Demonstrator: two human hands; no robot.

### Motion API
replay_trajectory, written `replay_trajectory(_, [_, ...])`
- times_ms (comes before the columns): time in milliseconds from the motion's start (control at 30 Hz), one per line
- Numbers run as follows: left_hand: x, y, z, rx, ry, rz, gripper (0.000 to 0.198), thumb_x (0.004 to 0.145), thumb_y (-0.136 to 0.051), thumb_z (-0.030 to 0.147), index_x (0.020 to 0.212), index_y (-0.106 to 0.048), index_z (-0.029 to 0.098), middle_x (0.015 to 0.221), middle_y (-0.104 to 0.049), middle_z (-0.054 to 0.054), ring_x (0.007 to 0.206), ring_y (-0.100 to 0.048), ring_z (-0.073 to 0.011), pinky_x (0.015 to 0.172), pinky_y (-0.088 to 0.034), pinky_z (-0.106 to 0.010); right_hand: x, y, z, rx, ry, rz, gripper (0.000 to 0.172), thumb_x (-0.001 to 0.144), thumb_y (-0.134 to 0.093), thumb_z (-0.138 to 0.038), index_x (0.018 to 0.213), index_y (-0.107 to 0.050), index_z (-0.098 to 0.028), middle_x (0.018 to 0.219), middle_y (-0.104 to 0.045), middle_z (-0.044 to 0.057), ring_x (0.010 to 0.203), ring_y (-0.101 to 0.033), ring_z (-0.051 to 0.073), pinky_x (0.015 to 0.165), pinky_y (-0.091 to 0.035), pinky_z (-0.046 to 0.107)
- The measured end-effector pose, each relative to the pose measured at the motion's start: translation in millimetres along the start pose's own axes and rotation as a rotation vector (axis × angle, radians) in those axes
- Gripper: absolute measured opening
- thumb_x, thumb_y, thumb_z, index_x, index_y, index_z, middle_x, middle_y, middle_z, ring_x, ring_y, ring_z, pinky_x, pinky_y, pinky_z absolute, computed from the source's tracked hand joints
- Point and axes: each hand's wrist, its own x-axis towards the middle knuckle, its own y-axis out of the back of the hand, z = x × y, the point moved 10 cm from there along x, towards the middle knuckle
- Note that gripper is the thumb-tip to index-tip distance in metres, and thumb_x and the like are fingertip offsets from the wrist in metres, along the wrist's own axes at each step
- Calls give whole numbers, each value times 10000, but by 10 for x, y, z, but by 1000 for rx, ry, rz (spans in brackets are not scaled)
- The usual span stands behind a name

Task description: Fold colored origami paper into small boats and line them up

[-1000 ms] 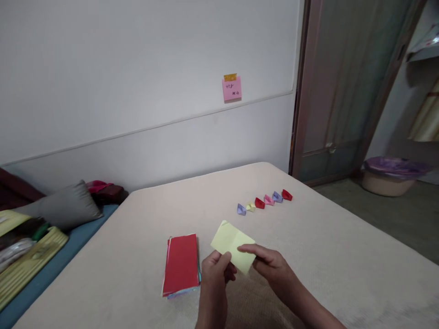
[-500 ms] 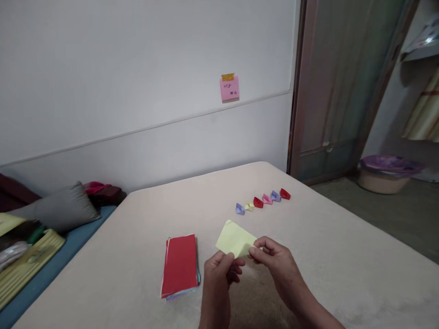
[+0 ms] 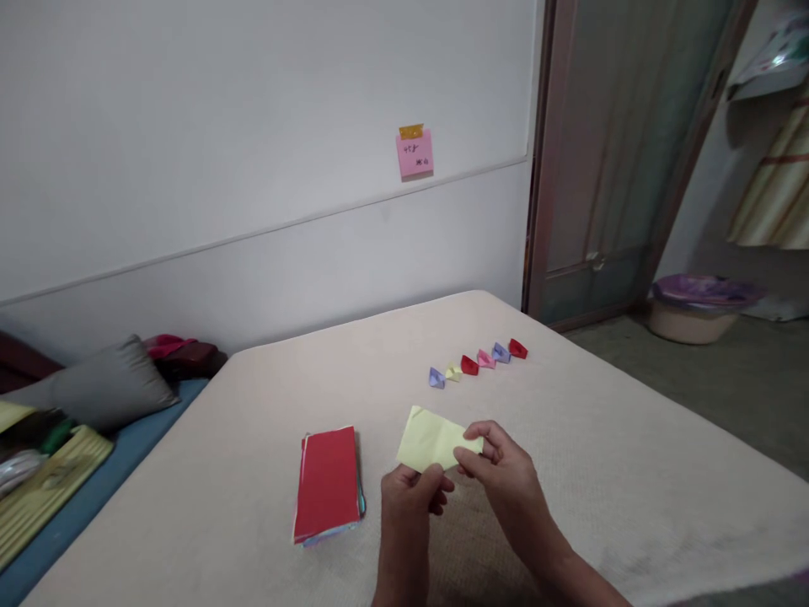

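the left hand (image 3: 408,514) and the right hand (image 3: 511,489) are both held up just over the bed (image 3: 190,506), close together. the yellow paper (image 3: 435,440) sits between them. neither hand is spread. the left hand has its fingers curled, and its thumb pinches the low edge of the paper. the right hand pinches the right end of the paper between its thumb and first finger.

the paper looks mostly flat, and one end may have a small fold, but it is hard to tell from here. the step in hand looks like folding this one sheet. the next move seems to call for lining up the edges and pressing a firm crease with a thumb.

just to the left of the left hand, a stack of red paper (image 3: 327,485) lies on the bed, with other colours showing at its edge. further ahead of the hands, small folded paper boats (image 3: 477,358) stand in a row, in red, pink, purple and yellow. far to the left of the hands is a grey pillow (image 3: 104,375).
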Motion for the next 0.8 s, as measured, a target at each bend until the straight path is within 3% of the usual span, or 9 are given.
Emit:
replay_trajectory(133, [-37, -39, -28, -97, 35, -29, 258, 676, -668, 340, 569, -645, 106, 490, -563, -4, 452, -426, -76, 468, -316, -210, -22, 13, -68, 44, 7, 20, 383, 779, -585, -315, 1124, -472, -196, 552, -592, -50, 579, -555, 156, 611, -426, 265])
replay_trajectory(333, [-44, 14, -18, -119, 40, 6, 259, 670, -671, 336, 552, -622, 110, 468, -520, 15, 444, -403, -74, 458, -293, -208, -48, -6, -97, 67, 1, 33, 516, 745, -626, -319, 1204, -441, -175, 561, -569, -59, 585, -546, 146, 629, -425, 264])
replay_trajectory(467, [-72, -45, 36, -68, 7, -20, 231, 680, -662, 310, 558, -611, 120, 504, -534, 12, 471, -399, -83, 467, -306, -218, -102, -196, -7, 129, -96, -82, 659, 668, -655, -224, 1263, -379, -164, 622, -605, -35, 597, -558, 163, 567, -425, 262])
replay_trajectory(633, [-108, -73, 68, -51, -34, -22, 226, 731, -619, 293, 586, -615, 120, 542, -556, 4, 497, -405, -83, 489, -325, -216, -91, -82, 36, 58, -109, 4, 527, 700, -617, -225, 1197, -453, -161, 540, -538, -65, 544, -520, 142, 563, -403, 257])
replay_trajectory(800, [-31, 56, 10, -79, -6, 27, 233, 696, -664, 312, 579, -609, 118, 498, -538, 16, 459, -412, -73, 459, -311, -197, -38, -26, -34, 108, -43, 1, 439, 708, -606, -218, 1126, -484, -171, 525, -395, -112, 521, -468, 108, 559, -367, 237])
